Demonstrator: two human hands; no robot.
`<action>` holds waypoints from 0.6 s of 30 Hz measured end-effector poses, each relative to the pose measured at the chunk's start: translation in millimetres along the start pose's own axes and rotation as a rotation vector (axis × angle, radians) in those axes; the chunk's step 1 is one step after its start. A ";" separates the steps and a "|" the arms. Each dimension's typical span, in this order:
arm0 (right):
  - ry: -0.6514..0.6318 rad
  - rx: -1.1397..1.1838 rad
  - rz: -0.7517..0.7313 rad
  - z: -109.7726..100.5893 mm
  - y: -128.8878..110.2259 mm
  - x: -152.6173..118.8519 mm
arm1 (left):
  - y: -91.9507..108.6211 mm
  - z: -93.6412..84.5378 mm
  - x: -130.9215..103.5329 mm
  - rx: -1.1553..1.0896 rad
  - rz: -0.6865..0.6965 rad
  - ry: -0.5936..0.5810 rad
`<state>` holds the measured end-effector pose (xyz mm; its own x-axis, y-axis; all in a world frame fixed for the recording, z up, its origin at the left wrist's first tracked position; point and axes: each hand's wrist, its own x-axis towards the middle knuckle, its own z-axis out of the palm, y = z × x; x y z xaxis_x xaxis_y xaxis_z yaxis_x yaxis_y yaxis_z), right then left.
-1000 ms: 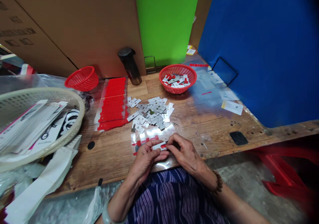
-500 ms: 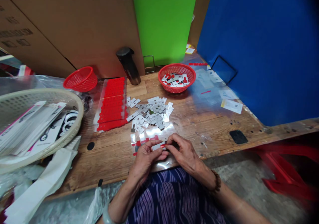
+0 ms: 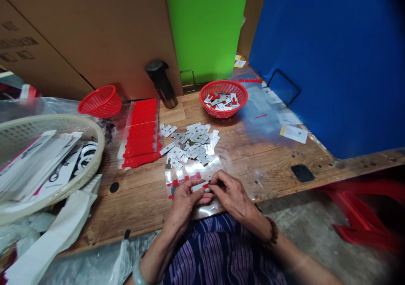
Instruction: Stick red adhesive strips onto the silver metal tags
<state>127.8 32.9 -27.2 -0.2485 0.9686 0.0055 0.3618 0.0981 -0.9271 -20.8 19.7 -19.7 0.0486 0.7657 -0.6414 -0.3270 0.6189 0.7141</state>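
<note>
Between thumb and fingers, my left hand [image 3: 187, 199] holds a small flat white-grey plate [image 3: 200, 186] with a red patch at its right end. My right hand [image 3: 232, 195] pinches at that red end, its fingertips touching the red piece [image 3: 206, 184]. Beneath both hands lies a clear plastic sheet [image 3: 215, 166] with red stickers [image 3: 186, 178] on it, partly covered by my left hand. Just beyond is a loose heap of similar small plates [image 3: 198, 143], grey and white, without red on most of them.
A red basket [image 3: 223, 112] holds plates with red patches. Red sticker sheets [image 3: 139, 137] are stacked left of the heap, near a dark bottle [image 3: 163, 84] and another red basket [image 3: 100, 103]. A large pale basket [image 3: 95, 166] of printed cards stands far left. A blue panel [image 3: 332, 65] borders the right.
The view has shifted slightly. More of the red piece shows flat against the plate's right end; both hands stay almost in place.
</note>
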 end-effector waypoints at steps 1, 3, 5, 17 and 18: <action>0.002 0.001 0.003 0.5 0.1 0.0 | -0.4 -0.4 0.3 0.001 0.002 -0.002; 0.006 0.003 0.010 1.1 0.3 0.1 | -1.1 -0.9 0.9 0.006 0.009 -0.003; 0.010 0.002 0.013 1.3 0.5 0.1 | -2.0 -1.3 1.5 0.010 0.013 0.003; 0.072 -0.002 0.042 5.5 -8.4 -1.8 | 3.2 4.2 0.3 0.149 0.187 0.119; 0.090 -0.007 0.021 6.1 -8.9 -2.0 | 4.3 5.0 -0.2 0.157 0.208 0.131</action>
<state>119.6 28.7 -21.2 -0.1589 0.9871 0.0207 0.3726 0.0794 -0.9246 -17.5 23.1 -15.0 -0.1300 0.8561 -0.5003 -0.1663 0.4786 0.8622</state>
